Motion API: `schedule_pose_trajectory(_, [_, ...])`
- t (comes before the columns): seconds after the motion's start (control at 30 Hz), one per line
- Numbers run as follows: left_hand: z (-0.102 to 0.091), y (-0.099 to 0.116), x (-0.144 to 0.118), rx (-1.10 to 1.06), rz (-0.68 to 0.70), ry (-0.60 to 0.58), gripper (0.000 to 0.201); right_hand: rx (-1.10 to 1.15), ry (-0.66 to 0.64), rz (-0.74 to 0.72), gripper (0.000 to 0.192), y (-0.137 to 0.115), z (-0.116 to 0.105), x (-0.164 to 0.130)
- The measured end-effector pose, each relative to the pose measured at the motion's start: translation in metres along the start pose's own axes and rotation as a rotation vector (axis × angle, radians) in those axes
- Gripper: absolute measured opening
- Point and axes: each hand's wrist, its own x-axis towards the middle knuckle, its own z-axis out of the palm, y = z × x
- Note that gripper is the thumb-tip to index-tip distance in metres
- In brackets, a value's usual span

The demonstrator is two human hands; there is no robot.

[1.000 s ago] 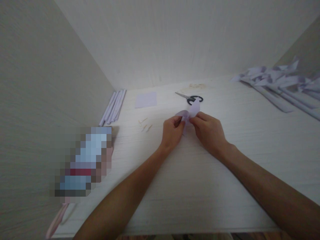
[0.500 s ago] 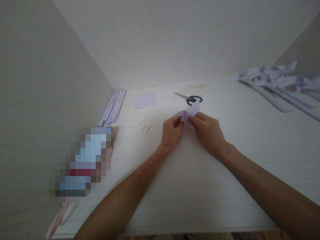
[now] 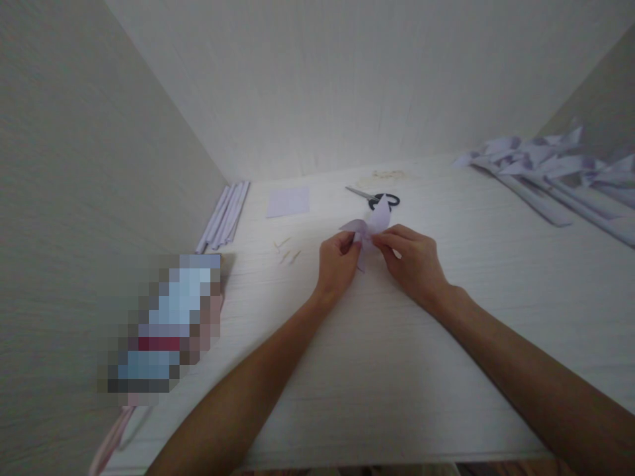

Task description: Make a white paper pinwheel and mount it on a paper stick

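The pale back panel (image 3: 347,86) and the whitish surface (image 3: 496,277) are taking up most of my view, the surface giving the arms room to reach forward over it. At the right, a heap of paper pinwheels (image 3: 550,158) on rolled stems is lying near the side wall, likely stacked there to keep their delicate blades out of the work space. On the left, a pixelated object (image 3: 173,320) is lying near the other wall; I'm not able to tell what it is.

In the middle, the two hands are meeting just above the surface, and a white paper pinwheel (image 3: 364,229) is sitting between them, nearer than the scissors. The left hand (image 3: 337,264) is curling nearly closed, pinching the paper from its side, probably to be keeping the folds from springing apart. The right hand (image 3: 411,254) is bringing thumb and fingers together at the centre, a small gap showing behind the fingertips. It is seemingly holding the paper there; whether it is gripping something tiny as well, I'm not able to tell.

Beyond the left wrist, a bundle of paper tubes (image 3: 225,215) is lying side by side along the left wall, presumably so they aren't rolling about. A square sheet (image 3: 288,201) is lying flat beside them. The black-handled scissors (image 3: 372,197) are resting just behind the pinwheel, seemingly within easy reach. A few short pale sticks (image 3: 285,251) are lying loose near the left hand, and tiny pale bits (image 3: 389,175) are lying behind the scissors.
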Motion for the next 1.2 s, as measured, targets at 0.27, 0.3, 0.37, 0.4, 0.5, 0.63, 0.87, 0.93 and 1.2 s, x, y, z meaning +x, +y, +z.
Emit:
schedule_pose_trajectory(0.27, [-0.0003, -0.0004, 0.0003, -0.009, 0.009, 0.007, 0.009, -0.011, 0.030, -0.003, 0.017, 0.0011, 0.0005, -0.0021])
schedule_pose_trajectory(0.3, [-0.0003, -0.0006, 0.0003, -0.004, 0.007, 0.003, 0.010, -0.016, 0.025, 0.002, 0.017, 0.0010, 0.0003, -0.0021])
schedule_pose_trajectory(0.37, [-0.0003, -0.0013, 0.0003, 0.004, 0.006, 0.002, 0.010, -0.033, 0.009, 0.008, 0.016, 0.0006, -0.0005, -0.0016])
schedule_pose_trajectory(0.4, [-0.0002, -0.0016, 0.0003, 0.003, 0.005, 0.000, 0.010, -0.046, 0.002, 0.010, 0.016, 0.0003, -0.0009, -0.0013])
schedule_pose_trajectory(0.5, [0.0001, -0.0024, -0.0001, 0.003, 0.008, -0.016, 0.009, -0.088, -0.010, 0.023, 0.017, -0.0010, -0.0022, -0.0003])
schedule_pose_trajectory(0.63, [0.0008, -0.0016, -0.0007, 0.001, 0.022, -0.030, 0.009, -0.143, -0.028, 0.026, 0.023, -0.0016, -0.0024, 0.0006])
schedule_pose_trajectory(0.87, [0.0009, -0.0003, -0.0010, -0.036, 0.009, -0.025, 0.012, -0.090, -0.057, -0.014, 0.019, 0.0033, 0.0001, -0.0014])
schedule_pose_trajectory(0.93, [0.0006, -0.0003, -0.0012, -0.025, 0.009, -0.023, 0.011, -0.087, -0.049, -0.009, 0.020, 0.0040, 0.0002, -0.0022])
schedule_pose_trajectory(1.2, [0.0001, 0.0023, -0.0016, -0.011, -0.002, -0.046, 0.014, -0.129, -0.046, 0.022, 0.021, 0.0013, -0.0004, -0.0002])
